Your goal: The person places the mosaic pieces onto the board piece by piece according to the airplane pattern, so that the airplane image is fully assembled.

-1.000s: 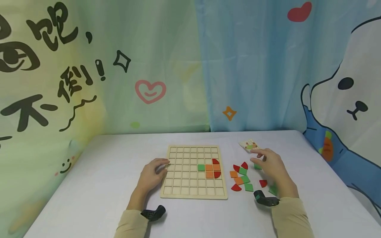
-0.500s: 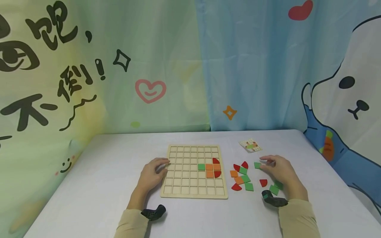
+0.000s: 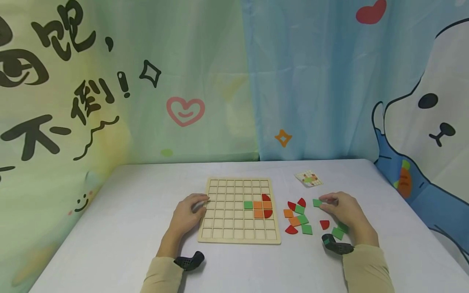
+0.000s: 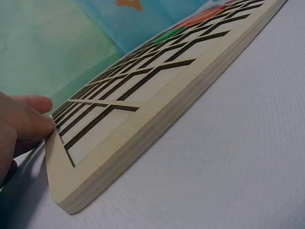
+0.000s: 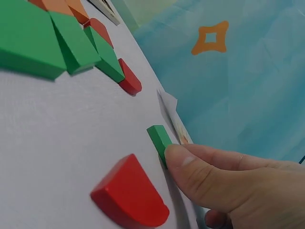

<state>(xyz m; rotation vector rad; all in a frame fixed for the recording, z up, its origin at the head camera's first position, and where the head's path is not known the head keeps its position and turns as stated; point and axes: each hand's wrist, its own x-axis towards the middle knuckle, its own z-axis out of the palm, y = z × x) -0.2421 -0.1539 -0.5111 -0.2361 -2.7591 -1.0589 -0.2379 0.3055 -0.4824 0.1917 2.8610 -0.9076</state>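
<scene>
My left hand [image 3: 187,213] rests at the left edge of a wooden grid board [image 3: 225,226], thumb and index fingertips touching its frame. In the left wrist view, the thumb tip [image 4: 40,125] lies on the rim near a corner. On the board's right side sit a green square, several orange squares and two red quarter-round tiles. My right hand [image 3: 346,209] pinches a green square tile [image 3: 316,202] between thumb and index finger, low at the tabletop. The right wrist view shows that tile's [image 5: 159,137] near end, the rest covered by the thumb. A red quarter-round tile [image 5: 131,193] lies nearby.
Several loose green, orange and red tiles [image 3: 294,221] lie between the board and my right hand. Two green tiles [image 3: 337,233] lie beside my right wrist. A small printed pattern card [image 3: 308,178] is farther back on the white table [image 3: 154,183]. A printed curtain [image 3: 220,142] hangs behind.
My right hand has come down and toward me, away from near the card, to the green tile, with its fingertips now on it. My left hand has kept its place.
</scene>
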